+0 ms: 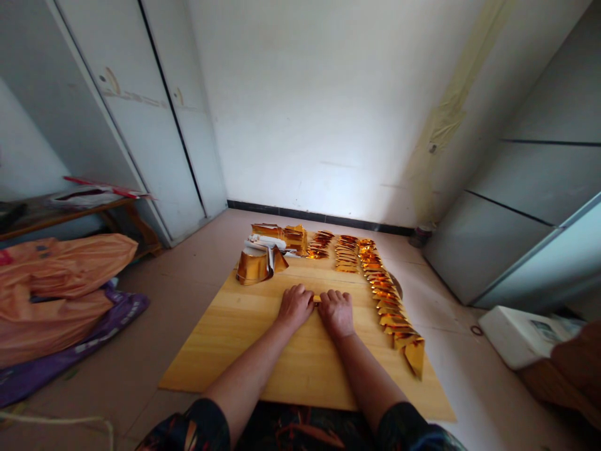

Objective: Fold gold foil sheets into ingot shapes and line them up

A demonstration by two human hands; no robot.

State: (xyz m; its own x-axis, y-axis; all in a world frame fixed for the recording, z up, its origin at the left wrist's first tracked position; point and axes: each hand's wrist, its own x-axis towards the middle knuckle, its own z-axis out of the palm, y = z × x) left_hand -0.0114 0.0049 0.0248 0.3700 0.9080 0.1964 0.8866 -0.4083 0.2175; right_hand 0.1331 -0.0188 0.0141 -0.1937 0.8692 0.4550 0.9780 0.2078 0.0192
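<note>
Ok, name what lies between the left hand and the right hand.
A small folded gold foil piece spans the gap between the left hand and right hand, in the head view.

On our flat tan wooden table (225, 351), we have a long row of folded gold-foil pieces (389, 307) at right, a curved gold-foil stack (252, 267) far left.

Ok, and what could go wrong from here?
The small gold piece between the left hand and right hand is mostly covered by them, so a crooked crease might go unnoticed.

The row of folded gold pieces runs down the right side of the board, near the right forearm; an outward elbow swing could knock some off.

The curled gold sheets stand loosely beyond the left hand and might topple if bumped.
</note>
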